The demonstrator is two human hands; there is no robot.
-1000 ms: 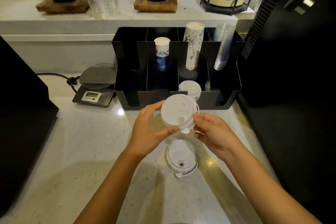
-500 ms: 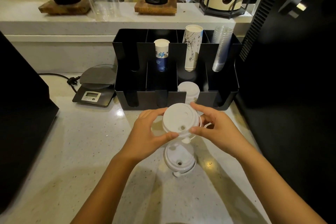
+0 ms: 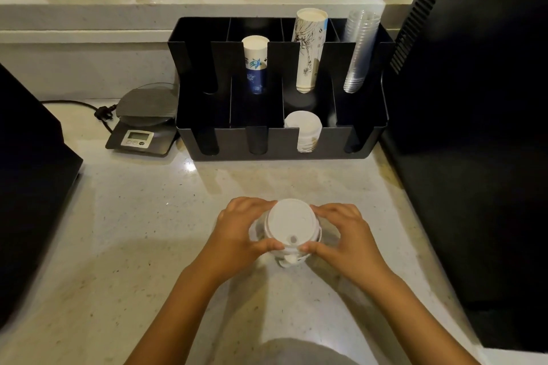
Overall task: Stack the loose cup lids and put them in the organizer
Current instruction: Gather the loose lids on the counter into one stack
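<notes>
A white cup lid (image 3: 290, 222) sits low over the counter, directly on top of a second white lid whose edge and tab (image 3: 288, 260) show just below it. My left hand (image 3: 237, 231) grips the left side of the upper lid and my right hand (image 3: 345, 234) grips its right side, thumbs at the near edge. The black organizer (image 3: 367, 139) stands behind on the counter. Its front row holds a stack of white lids (image 3: 304, 127) in the third slot from the left.
The organizer's back row holds a blue-and-white paper cup stack (image 3: 255, 62), a tall printed cup stack (image 3: 308, 47) and clear plastic cups (image 3: 358, 50). A small digital scale (image 3: 139, 127) stands left of it. Black machines flank the counter at left (image 3: 26, 187) and right (image 3: 474, 157).
Both hands brought the held lid down and toward me onto the lid lying on the counter, which it now covers. The view tilted down and closer.
</notes>
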